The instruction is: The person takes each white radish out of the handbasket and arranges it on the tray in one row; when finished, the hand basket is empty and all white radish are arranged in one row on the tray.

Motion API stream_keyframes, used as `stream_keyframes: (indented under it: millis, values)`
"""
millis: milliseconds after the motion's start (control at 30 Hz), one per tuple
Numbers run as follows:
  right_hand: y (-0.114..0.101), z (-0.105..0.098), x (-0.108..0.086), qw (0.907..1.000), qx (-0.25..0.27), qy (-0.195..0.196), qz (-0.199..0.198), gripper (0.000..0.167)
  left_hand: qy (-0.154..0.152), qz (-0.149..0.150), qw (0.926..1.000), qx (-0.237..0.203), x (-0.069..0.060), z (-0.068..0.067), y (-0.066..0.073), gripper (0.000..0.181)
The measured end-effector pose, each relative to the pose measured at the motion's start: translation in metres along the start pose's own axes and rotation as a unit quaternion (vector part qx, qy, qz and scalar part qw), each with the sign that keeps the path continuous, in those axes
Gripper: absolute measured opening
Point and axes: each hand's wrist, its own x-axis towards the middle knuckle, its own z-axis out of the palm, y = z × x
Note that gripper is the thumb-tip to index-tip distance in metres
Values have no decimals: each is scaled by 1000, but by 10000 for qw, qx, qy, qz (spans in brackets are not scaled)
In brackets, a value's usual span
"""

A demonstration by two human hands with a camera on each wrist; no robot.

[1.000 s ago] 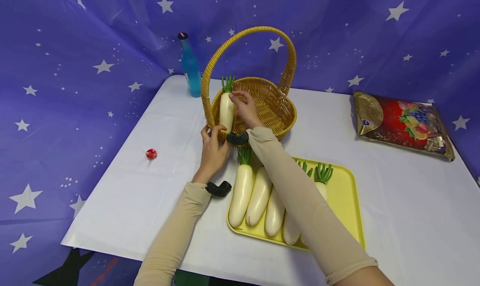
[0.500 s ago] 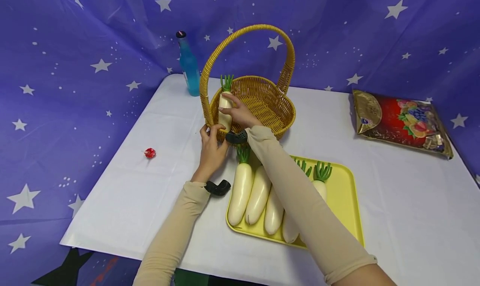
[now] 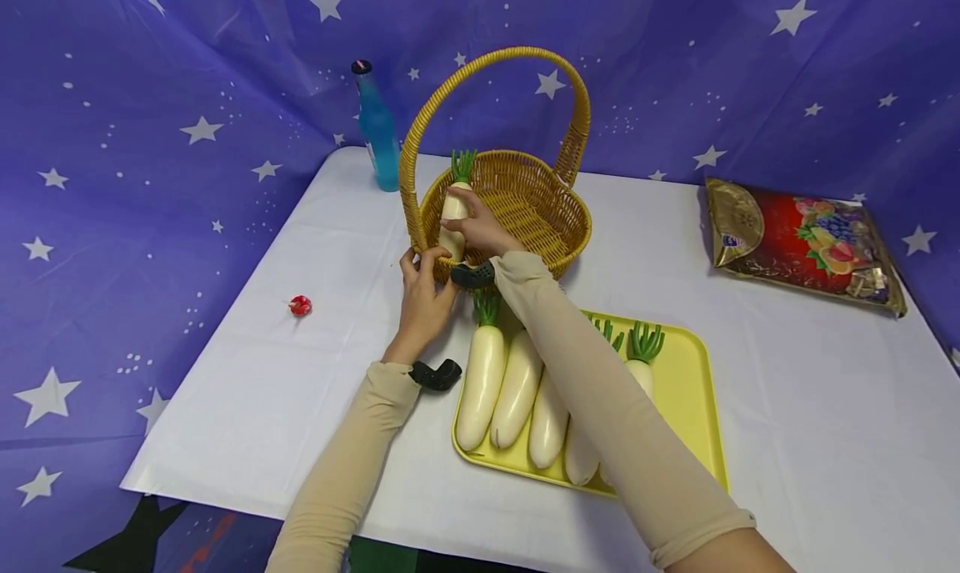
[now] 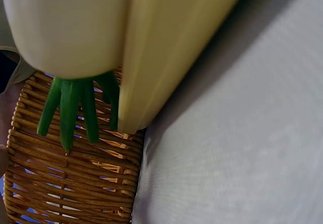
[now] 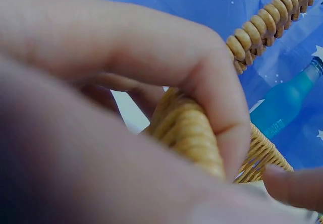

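A white radish with green leaf stalks stands nearly upright inside the wicker basket, at its left side. My right hand holds it round the upper body, thumb on the near side. With its fingers curled over the rim, my left hand grips the basket at the foot of the handle. The right wrist view shows those curled fingers on the rim from close up. In the left wrist view, the basket's woven wall lies beyond a radish end with green stalks.
Several more white radishes lie side by side on a yellow tray, partly under my right forearm. A blue bottle stands behind the basket's left. A red wrapped candy lies left; a red-brown package lies right.
My right hand has shifted from pinching the radish near its top to wrapping round its body. The radish top has tilted slightly right. My left hand stays on the basket rim.
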Motion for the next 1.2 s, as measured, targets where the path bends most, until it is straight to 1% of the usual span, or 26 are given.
stream_keyframes:
  millis: [167, 300, 400, 533, 600, 667, 767, 833, 933, 1067, 1200]
  values:
    - [5, -5, 0, 9981, 179, 576, -92, 57, -25, -10, 10000, 39, 1, 3, 2, 31]
    - [6, -9, -4, 9932, 631, 962, -193, 56, 54, -18, 9999, 88, 1, 6, 3, 35]
    - [5, -12, -11, 9859, 1102, 1233, -253, 55, 95, -41, 9999, 101, 1, 8, 2, 38]
    - [-2, -19, -28, 9793, 1438, 1399, -285, 56, 116, -126, 9998, 85, 1, 7, 1, 41]
    - [-6, -24, -38, 9782, 1559, 1355, -233, 56, 110, -169, 9998, 72, 1, 6, 0, 42]
    - [-9, -29, -48, 9759, 1798, 1212, -231, 55, 101, -172, 9998, 55, 0, 5, 0, 44]
    - [-8, -39, -58, 9720, 2161, 878, -294, 54, 90, -155, 9998, 35, 0, 5, 0, 46]
    - [-6, -49, -67, 9703, 2300, 633, -392, 53, 70, -143, 9999, 17, 0, 5, 0, 48]
    - [-6, -66, -87, 9748, 2137, 307, -565, 51, 11, -150, 9999, 4, 0, 5, 1, 48]
    - [-7, -94, -130, 9806, 1813, 63, -744, 52, -17, -146, 9999, -31, 0, 3, 2, 47]
    - [1, -124, -174, 9859, 1510, 118, -713, 53, -58, -128, 9999, -32, 0, -1, 1, 46]
